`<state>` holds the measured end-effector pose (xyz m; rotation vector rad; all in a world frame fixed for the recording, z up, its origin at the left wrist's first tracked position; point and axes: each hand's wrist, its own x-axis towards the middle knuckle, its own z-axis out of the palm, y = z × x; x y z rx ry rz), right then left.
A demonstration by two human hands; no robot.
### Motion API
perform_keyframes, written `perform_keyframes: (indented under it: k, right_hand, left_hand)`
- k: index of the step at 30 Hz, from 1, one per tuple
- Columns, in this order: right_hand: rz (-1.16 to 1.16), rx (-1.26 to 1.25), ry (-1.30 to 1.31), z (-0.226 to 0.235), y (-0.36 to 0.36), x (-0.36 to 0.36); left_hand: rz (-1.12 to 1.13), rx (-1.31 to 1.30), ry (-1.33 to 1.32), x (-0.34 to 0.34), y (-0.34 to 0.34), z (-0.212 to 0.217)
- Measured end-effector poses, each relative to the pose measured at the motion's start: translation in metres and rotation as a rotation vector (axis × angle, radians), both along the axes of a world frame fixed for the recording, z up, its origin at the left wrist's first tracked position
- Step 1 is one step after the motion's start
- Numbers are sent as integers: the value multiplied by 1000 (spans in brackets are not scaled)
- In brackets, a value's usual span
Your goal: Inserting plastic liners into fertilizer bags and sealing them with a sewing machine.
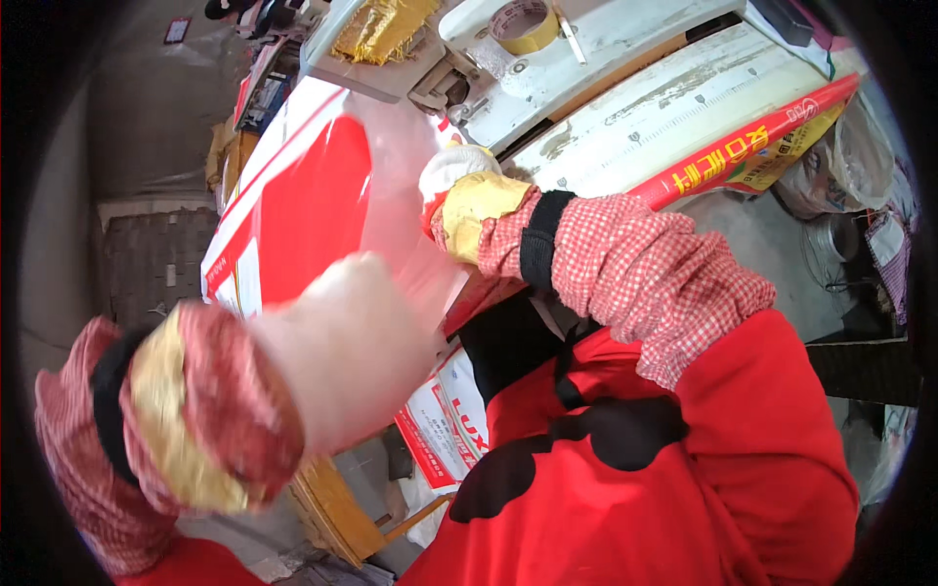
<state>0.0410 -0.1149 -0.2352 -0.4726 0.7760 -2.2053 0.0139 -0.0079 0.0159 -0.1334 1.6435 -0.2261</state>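
A glossy red and white plastic sack [318, 210], with a see-through pinkish part, lies across the work surface under a white machine [366, 63] that looks like a sewing machine. My left hand [357, 356] is pale and smeared by motion, over the near edge of the sack, its fingers not readable. My right hand [457, 178], in a white glove with a tan patch, is curled at the sack's right side, close to the machine's metal foot [440, 88]. Its fingertips are hidden. Checked red sleeve covers with black bands wrap both forearms.
A yellow tape roll [525, 26] and a thin white stick [569, 34] lie on the machine bed. Right of it, a red printed sack [718, 161] hangs along the worn white table edge [625, 122]. A white and red printed sack [449, 420] and a wooden stool [337, 508] are below.
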Motion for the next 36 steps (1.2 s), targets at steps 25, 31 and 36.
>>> perform_keyframes:
  k: [25, 31, 36]
  right_hand:
    - [1166, -766, -850, -54, -35, -18]
    - [1312, -808, -2308, -10, 26, -39]
    - [549, -1555, -3768, 35, 25, -39]
  left_hand:
    - [167, 230, 438, -19, -27, -21]
    - [5, 52, 612, -12, -108, 24]
    - [-260, 386, 1029, 21, -25, -31]
